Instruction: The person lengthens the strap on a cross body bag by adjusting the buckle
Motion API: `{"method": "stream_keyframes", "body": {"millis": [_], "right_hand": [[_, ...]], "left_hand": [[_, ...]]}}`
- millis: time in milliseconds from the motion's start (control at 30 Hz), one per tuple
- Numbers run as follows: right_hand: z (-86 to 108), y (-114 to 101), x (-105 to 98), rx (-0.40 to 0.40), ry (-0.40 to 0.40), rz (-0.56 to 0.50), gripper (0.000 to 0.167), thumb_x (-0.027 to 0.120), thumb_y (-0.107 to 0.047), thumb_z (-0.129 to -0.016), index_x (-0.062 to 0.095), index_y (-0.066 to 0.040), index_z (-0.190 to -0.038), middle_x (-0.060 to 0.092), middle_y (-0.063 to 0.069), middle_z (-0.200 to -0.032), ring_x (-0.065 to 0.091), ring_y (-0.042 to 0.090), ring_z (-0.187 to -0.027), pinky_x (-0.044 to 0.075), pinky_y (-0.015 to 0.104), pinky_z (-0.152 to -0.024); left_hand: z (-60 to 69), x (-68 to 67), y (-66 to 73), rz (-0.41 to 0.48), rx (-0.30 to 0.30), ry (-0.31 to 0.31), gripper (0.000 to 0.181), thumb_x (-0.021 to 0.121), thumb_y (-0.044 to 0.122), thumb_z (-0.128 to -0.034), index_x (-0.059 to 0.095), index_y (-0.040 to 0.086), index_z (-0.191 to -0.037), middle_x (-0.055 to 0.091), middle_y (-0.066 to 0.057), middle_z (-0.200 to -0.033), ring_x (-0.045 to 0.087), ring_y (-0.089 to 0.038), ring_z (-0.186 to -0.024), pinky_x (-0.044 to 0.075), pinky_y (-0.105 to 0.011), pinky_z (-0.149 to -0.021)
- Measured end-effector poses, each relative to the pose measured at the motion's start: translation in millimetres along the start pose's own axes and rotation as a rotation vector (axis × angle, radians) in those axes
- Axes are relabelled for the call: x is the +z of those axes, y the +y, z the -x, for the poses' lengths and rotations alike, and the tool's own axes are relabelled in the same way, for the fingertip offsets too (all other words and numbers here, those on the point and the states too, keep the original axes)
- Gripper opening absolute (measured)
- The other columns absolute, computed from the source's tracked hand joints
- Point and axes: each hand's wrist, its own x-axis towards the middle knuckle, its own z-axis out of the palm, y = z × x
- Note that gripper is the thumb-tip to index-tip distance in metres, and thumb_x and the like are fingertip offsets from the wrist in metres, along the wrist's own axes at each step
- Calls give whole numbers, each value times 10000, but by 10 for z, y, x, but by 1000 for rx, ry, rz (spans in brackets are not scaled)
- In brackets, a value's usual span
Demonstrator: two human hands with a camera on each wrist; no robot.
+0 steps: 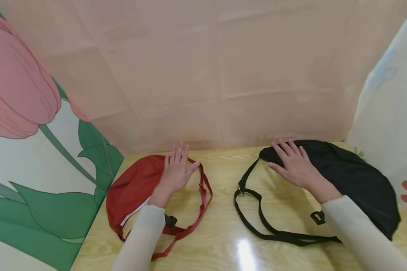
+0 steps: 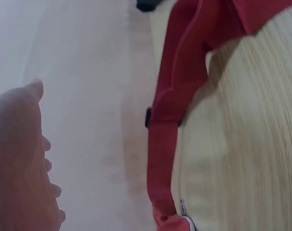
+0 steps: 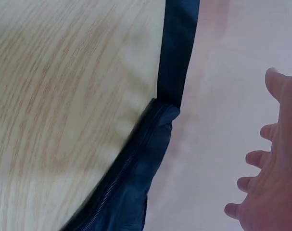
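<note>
On the left of the table lies a red waist bag (image 1: 135, 184), its red strap (image 1: 203, 203) looped to the right with a black buckle (image 1: 170, 221). My left hand (image 1: 174, 173) is held over this bag's right part, fingers straight and holding nothing. At the right lies a larger black waist bag (image 1: 356, 180) with a black strap (image 1: 254, 226) trailing left and a loose buckle (image 1: 317, 217). Above its upper left end is my right hand (image 1: 298, 169), fingers spread, nothing in it. Both wrist views show the hands (image 2: 20, 163) (image 3: 275, 163) apart from the bags.
The wooden table (image 1: 220, 180) backs onto a plain pinkish cloth (image 1: 217, 82). A tulip-printed sheet (image 1: 20, 162) borders the left side, and a pale flower-printed sheet (image 1: 393, 124) borders the right. Light glares off the table near its front.
</note>
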Motion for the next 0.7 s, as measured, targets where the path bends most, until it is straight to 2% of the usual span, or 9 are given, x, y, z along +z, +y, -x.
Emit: {"method": "stream_keyframes", "body": {"millis": [100,267,567,700], "right_hand": [[24,-6,-57,-3,5,-3,821,485,-563,-1024,117,-164,-1640,125,216,-1668,-14,441,-1535,52,722,-1141],[109,21,-147,-12,6,-18,823,514,-542,-1020,125,-164,-1639,131,224,-1664,-22,419,-1541,50,715,-1146],[424,131,-265,-44,58,-89,817,629,-431,-994,204,-133,-1624,156,216,-1662,45,401,-1545,46,658,-1184],[590,189,-279,-81,102,-101,803,681,-371,-969,265,-111,-1605,217,239,-1637,107,417,-1533,106,659,-1175]], "left_hand": [[-10,-32,93,6,27,12,846,258,686,-1020,27,159,-1639,-39,-77,-1708,-125,-310,-1552,9,-611,-1210],[2,-62,276,8,57,-4,816,305,634,-1040,17,159,-1638,-60,-61,-1707,-140,-294,-1550,-4,-595,-1215],[98,-20,681,9,164,-68,801,252,657,-1035,87,158,-1639,-108,-11,-1698,-171,-254,-1543,-8,-582,-1218],[163,18,866,26,231,-72,780,263,634,-1045,103,154,-1639,-48,-48,-1706,-96,-302,-1557,22,-590,-1219]]}}
